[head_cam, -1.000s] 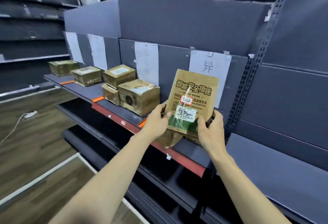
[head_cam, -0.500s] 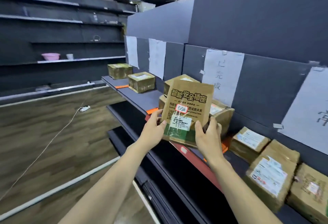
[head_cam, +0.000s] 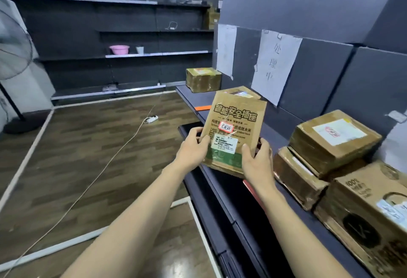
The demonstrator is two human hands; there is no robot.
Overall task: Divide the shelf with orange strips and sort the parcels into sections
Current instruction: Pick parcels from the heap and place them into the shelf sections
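Head camera view: we hold a flat brown parcel (head_cam: 234, 132) upright in front of the shelf (head_cam: 277, 141), above its front edge. Our left hand (head_cam: 193, 147) grips the parcel's lower left edge, fingers curled behind it and thumb on its face; our right hand (head_cam: 256, 161) grips the lower right corner the same way.

We judge the task partly done. One orange strip (head_cam: 203, 108) already lies across the shelf near its far end, with a taped box (head_cam: 203, 79) beyond it. Just behind the held parcel sits another box (head_cam: 240, 93), and near the shelf's closer end several cardboard boxes (head_cam: 334, 143) are stacked and touching. Whether more strips are down, we cannot tell. This parcel is not yet placed, so at least its sorting is left.

The parcel's long axis runs nearly vertical, tilted slightly right at the top, with its printed face and small red-edged label (head_cam: 226, 127) turned toward us.
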